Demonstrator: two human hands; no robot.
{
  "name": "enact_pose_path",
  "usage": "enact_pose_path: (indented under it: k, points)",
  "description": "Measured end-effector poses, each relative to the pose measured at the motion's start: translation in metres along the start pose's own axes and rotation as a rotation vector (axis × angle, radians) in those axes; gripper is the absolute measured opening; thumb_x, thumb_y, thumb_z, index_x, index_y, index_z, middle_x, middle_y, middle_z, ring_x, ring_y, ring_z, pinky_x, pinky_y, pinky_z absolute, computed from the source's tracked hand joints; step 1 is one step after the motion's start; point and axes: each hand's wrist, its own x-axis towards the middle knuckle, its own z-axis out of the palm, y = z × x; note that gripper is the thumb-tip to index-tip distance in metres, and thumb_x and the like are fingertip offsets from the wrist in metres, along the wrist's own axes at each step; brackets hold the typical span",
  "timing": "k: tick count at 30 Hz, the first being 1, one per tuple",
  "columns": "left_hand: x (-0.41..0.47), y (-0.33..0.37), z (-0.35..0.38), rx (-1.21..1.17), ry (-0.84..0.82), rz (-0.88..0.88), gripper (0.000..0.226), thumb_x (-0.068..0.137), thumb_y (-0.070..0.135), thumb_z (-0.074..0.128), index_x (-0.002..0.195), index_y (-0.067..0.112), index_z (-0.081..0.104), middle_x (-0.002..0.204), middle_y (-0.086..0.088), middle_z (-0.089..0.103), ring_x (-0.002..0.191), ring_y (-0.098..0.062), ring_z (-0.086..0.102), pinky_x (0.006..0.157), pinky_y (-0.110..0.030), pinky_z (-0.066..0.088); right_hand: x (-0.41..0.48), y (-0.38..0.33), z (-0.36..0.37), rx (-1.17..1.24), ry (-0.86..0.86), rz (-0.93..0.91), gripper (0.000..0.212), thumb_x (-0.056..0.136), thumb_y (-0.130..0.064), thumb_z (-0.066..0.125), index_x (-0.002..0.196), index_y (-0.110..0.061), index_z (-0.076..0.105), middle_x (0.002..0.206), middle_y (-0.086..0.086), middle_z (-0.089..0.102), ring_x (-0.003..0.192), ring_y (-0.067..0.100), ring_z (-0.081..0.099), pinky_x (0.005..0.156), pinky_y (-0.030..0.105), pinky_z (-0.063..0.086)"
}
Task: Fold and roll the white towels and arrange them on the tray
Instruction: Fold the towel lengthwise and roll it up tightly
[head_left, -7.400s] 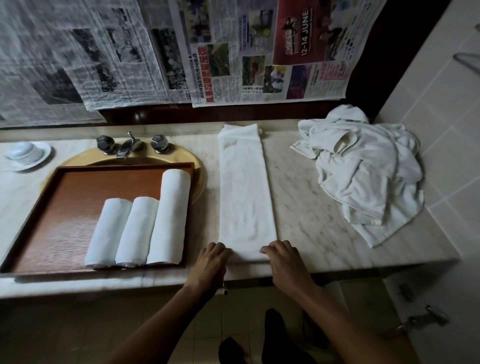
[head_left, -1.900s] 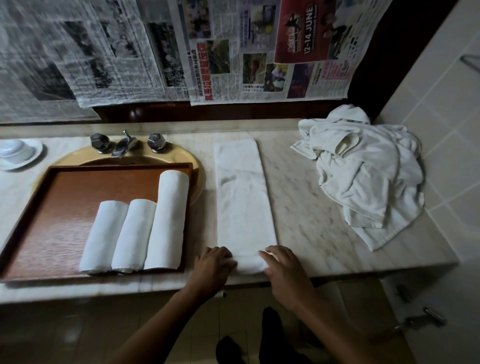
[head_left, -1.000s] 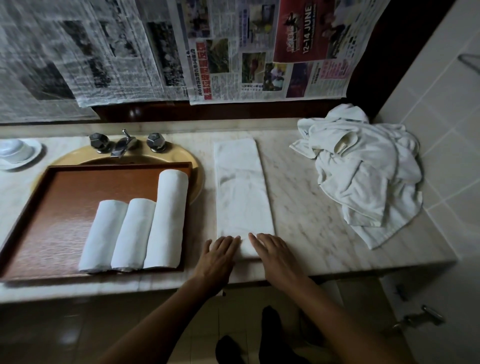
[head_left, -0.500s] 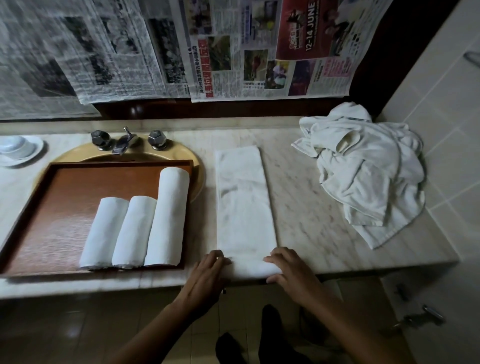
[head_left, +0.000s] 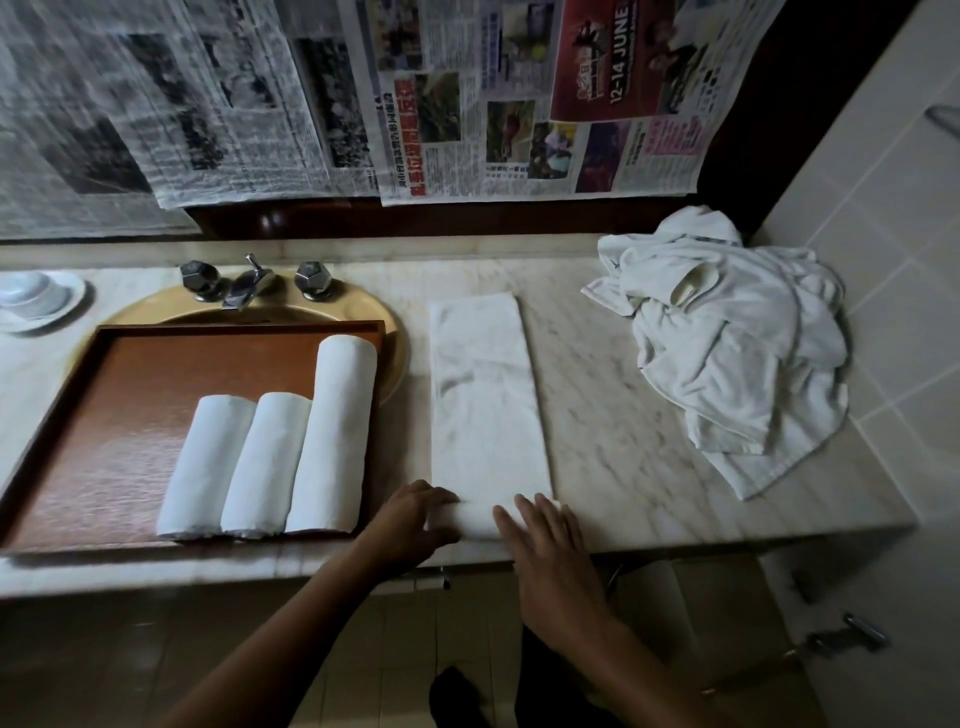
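A white towel (head_left: 485, 400), folded into a long strip, lies on the marble counter (head_left: 613, 415) and runs away from me. Its near end is rolled into a small tube at the counter's front edge. My left hand (head_left: 415, 519) curls round the left end of that roll. My right hand (head_left: 540, 525) rests on the roll's right part with straight fingers. To the left, a brown tray (head_left: 109, 415) holds three rolled white towels (head_left: 270, 457) side by side, the right one longest.
A heap of loose white towels (head_left: 727, 343) lies at the counter's right end by the tiled wall. Behind the tray are a yellow basin (head_left: 384, 322) and a tap (head_left: 249, 283). A white dish (head_left: 36, 299) stands far left. Newspaper sheets hang above.
The strip's near end has been rolled up into a thicker tube and its flat part is shorter. My right hand has flattened on top of the roll.
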Motion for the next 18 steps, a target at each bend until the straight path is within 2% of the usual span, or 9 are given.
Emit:
enact_pose_path:
  k: [4,6,8,10,13,16,18]
  points:
    - [-0.019,0.024,0.018,0.171,0.243,0.043,0.065,0.094,0.039,0.066,0.153,0.025,0.042,0.151,-0.001,0.042,0.137,-0.023,0.042,0.112,-0.040,0.037,0.010,0.000,-0.005,-0.021,0.002,0.002,0.102,0.061,-0.005,0.079,0.154,-0.019,0.041,0.155,0.014,0.047,0.144,0.040,0.042,0.122,0.053,0.018]
    - [-0.026,0.038,0.034,0.274,0.326,0.113,0.070,0.090,0.034,0.071,0.152,0.018,0.044,0.157,-0.007,0.043,0.145,-0.028,0.041,0.117,-0.043,0.031,0.015,0.002,-0.006,-0.022,-0.004,-0.010,0.104,0.059,-0.003,0.081,0.154,-0.016,0.041,0.153,0.016,0.049,0.143,0.041,0.044,0.117,0.053,0.017]
    - [-0.024,0.045,0.052,0.401,0.333,0.193,0.078,0.080,0.032,0.078,0.149,0.012,0.049,0.154,-0.012,0.048,0.144,-0.031,0.044,0.115,-0.047,0.035,0.020,0.004,-0.005,-0.048,-0.030,-0.011,0.102,0.064,-0.007,0.082,0.156,-0.015,0.038,0.155,0.015,0.047,0.145,0.040,0.042,0.117,0.053,0.017]
    - [-0.017,0.047,0.059,0.455,0.272,0.184,0.086,0.076,0.031,0.079,0.152,0.007,0.045,0.156,-0.015,0.046,0.147,-0.033,0.040,0.116,-0.050,0.036,0.026,0.007,-0.005,-0.062,-0.062,-0.005,0.098,0.074,-0.013,0.079,0.159,-0.017,0.032,0.159,0.014,0.042,0.149,0.038,0.036,0.123,0.053,0.017]
    - [-0.003,0.040,0.055,0.495,0.241,0.167,0.087,0.076,0.031,0.075,0.152,0.004,0.042,0.156,-0.016,0.045,0.147,-0.034,0.040,0.118,-0.050,0.032,0.039,0.011,-0.013,-0.045,-0.131,-0.014,0.089,0.088,-0.019,0.063,0.164,-0.020,0.017,0.166,0.010,0.029,0.154,0.034,0.023,0.126,0.053,0.010]
    - [0.008,0.032,0.051,0.511,0.223,0.191,0.076,0.084,0.040,0.062,0.149,0.004,0.047,0.149,-0.015,0.053,0.139,-0.034,0.050,0.116,-0.050,0.039,0.052,0.018,-0.020,0.011,-0.203,-0.024,0.081,0.093,-0.025,0.047,0.165,-0.022,0.010,0.167,0.004,0.022,0.155,0.029,0.018,0.126,0.050,0.003]
    - [0.015,0.029,0.048,0.492,0.219,0.189,0.071,0.091,0.047,0.049,0.149,0.006,0.047,0.144,-0.013,0.056,0.132,-0.033,0.054,0.115,-0.050,0.041,0.060,0.021,-0.025,0.071,-0.250,-0.022,0.081,0.090,-0.030,0.043,0.164,-0.024,0.011,0.167,0.000,0.023,0.153,0.024,0.020,0.127,0.047,0.005]
